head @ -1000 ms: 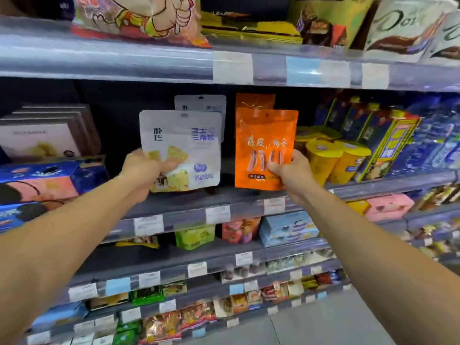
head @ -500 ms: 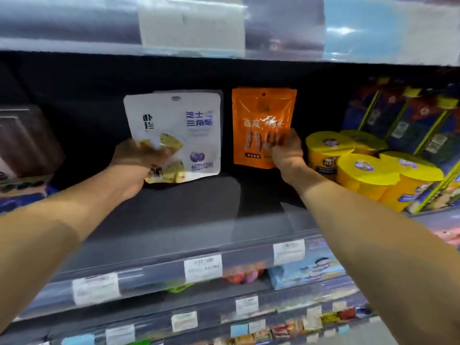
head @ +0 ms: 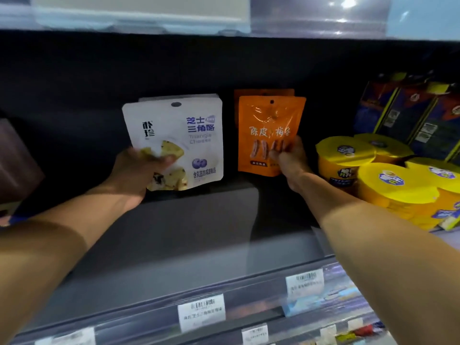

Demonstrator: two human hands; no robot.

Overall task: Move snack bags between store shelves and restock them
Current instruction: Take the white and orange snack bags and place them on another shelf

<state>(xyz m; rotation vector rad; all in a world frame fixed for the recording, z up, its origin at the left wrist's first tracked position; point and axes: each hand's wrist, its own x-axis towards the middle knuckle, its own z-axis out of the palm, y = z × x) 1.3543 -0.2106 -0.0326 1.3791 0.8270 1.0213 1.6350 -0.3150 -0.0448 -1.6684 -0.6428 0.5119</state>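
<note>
White glossy plastic snack pouch with blue lettering and a blueberry print (head: 179,143), standing upright deep on the dark grey shelf (head: 174,240), tilted slightly. Left hand (head: 139,175) grips its lower left corner, thumb across the front over the cheese picture, fingers behind; hand is motion-blurred. A second white pouch (head: 149,98) sits right behind it, only its top edge showing.

Just to the right, with a narrow gap between, an orange crinkly plastic snack pouch with white characters (head: 266,125), upright, hang hole at top. Right hand (head: 288,160) pinches its lower right corner, fingertips on the front, thumb side hidden. Another orange pouch (head: 261,92) stands directly behind it, top edge visible. Cannot tell if either front pouch's base touches the shelf floor.

Right of the orange pouches: yellow-lidded round tubs (head: 348,158), several clustered, near the right wrist but apart from it. Behind them dark blue tall cartons with yellow edges (head: 408,113), leaning.

Far left edge: brownish box (head: 15,158), blurred, well apart from the white pouch.

Shelf floor in front of the pouches is bare and dark. Front rail carries white price labels with barcodes (head: 201,311), text too blurred to read. Clear plastic strip of the upper shelf (head: 224,18) runs along the top, glare on it. Lower shelves at bottom right hold small goods, too blurred to tell.
</note>
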